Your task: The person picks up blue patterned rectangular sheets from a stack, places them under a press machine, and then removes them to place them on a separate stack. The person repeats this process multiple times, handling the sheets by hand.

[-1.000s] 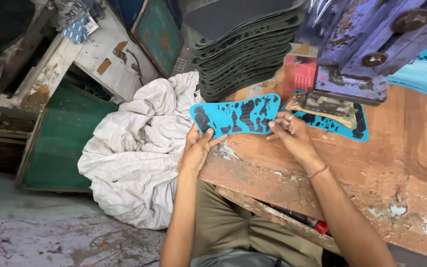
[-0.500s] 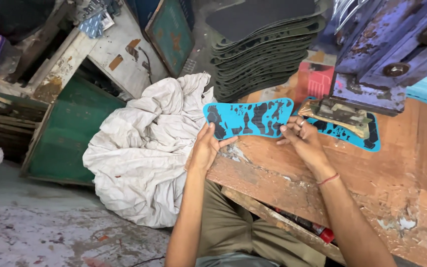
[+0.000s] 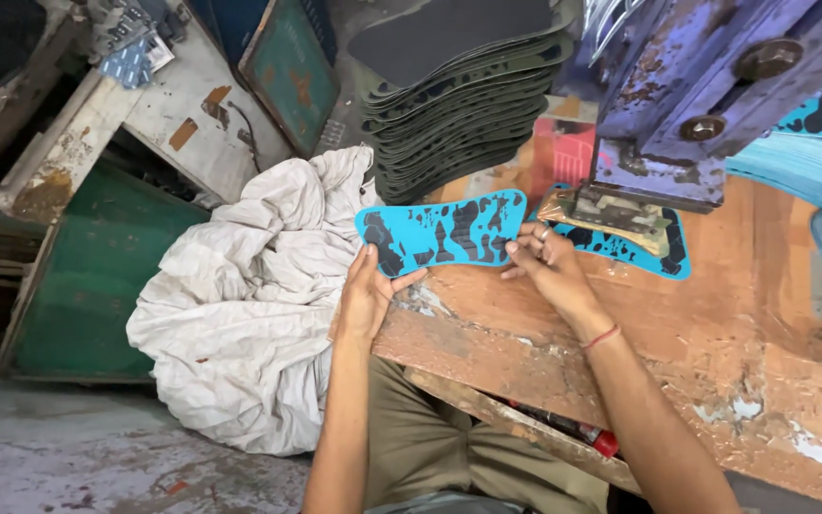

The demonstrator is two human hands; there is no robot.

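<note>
Near the frame's centre, the left hand and right hand have their fingers closed on opposite ends of a blue-and-black patterned sole cutout, held just above the worn tabletop. A second patterned piece at centre right is mostly hidden under what seems to be a metal die, below the purple press cut off at the top edge. Since the earlier frames the cutout and both hands have barely moved.
</note>
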